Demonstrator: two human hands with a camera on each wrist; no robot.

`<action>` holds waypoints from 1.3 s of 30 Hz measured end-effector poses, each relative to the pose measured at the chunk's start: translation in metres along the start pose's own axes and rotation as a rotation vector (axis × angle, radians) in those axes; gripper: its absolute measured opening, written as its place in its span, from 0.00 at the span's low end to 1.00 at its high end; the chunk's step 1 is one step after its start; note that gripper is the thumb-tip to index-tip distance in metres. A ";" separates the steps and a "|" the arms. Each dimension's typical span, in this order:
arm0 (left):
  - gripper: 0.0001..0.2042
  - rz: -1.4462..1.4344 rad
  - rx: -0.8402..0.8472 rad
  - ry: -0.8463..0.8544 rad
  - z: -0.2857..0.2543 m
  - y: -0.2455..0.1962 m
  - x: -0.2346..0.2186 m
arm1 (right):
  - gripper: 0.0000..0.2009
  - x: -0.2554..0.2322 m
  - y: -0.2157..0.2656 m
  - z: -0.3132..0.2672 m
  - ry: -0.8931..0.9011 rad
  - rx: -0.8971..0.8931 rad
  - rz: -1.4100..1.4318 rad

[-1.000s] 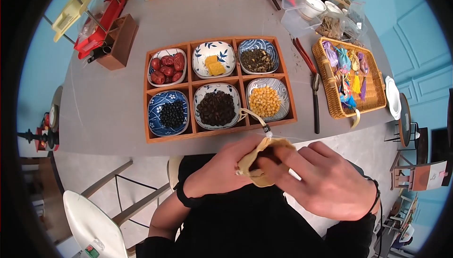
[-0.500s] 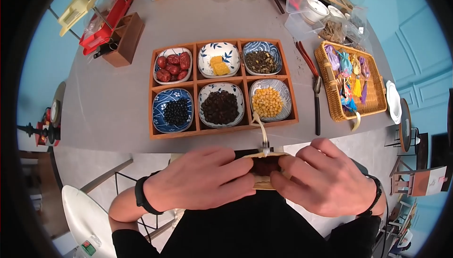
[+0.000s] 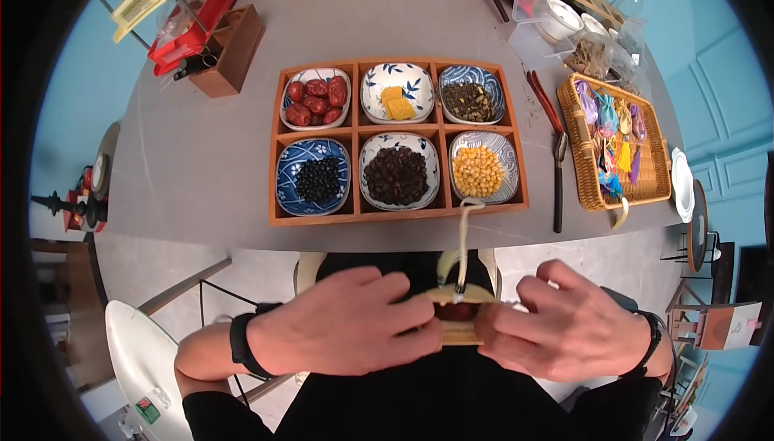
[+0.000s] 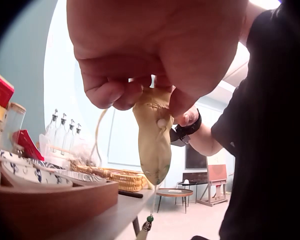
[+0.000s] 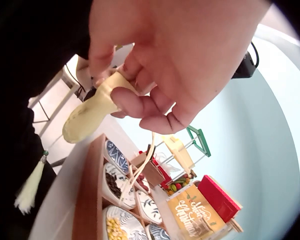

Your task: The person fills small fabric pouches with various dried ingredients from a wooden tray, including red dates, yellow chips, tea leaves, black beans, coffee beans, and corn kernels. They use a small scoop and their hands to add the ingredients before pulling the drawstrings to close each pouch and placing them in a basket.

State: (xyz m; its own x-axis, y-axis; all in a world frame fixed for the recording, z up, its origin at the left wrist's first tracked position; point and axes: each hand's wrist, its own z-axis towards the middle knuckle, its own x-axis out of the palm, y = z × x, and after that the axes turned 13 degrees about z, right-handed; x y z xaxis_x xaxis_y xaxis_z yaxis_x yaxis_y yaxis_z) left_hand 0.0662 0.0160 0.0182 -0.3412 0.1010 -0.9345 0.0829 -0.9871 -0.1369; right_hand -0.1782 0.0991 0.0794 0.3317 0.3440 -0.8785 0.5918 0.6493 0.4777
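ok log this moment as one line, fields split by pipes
left hand: pinches yellow pouch rim | right hand: pinches rim opposite | pouch: mouth open, tassel hanging | wooden tray: six bowls, on table

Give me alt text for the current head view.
Left hand and right hand hold open a small yellow pouch. Beyond, on a gray table, a wooden tray holds six filled, patterned bowls; a wicker basket lies to the right.

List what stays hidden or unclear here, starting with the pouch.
Most of the pouch's contents, head view: fingers block them.
Parts of the basket's floor, head view: sachets cover them.
The easel's marking, head view: too small.
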 end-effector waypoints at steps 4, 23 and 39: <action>0.17 -0.078 -0.115 -0.032 -0.005 -0.003 -0.002 | 0.08 -0.005 -0.006 0.008 0.025 -0.073 -0.111; 0.23 -1.153 -0.524 -0.243 -0.035 0.006 0.077 | 0.14 -0.005 0.002 0.072 -0.110 -0.098 0.079; 0.21 -1.119 -0.789 -0.121 -0.059 0.014 0.066 | 0.09 0.012 -0.021 0.141 0.270 -0.095 -0.141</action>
State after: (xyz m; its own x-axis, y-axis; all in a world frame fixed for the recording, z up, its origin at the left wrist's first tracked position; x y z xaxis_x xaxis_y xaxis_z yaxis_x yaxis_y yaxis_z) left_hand 0.1003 0.0162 -0.0644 -0.6531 0.7370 -0.1740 0.2031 -0.0509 -0.9778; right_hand -0.0830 -0.0058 0.0602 0.0364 0.4055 -0.9134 0.5430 0.7593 0.3587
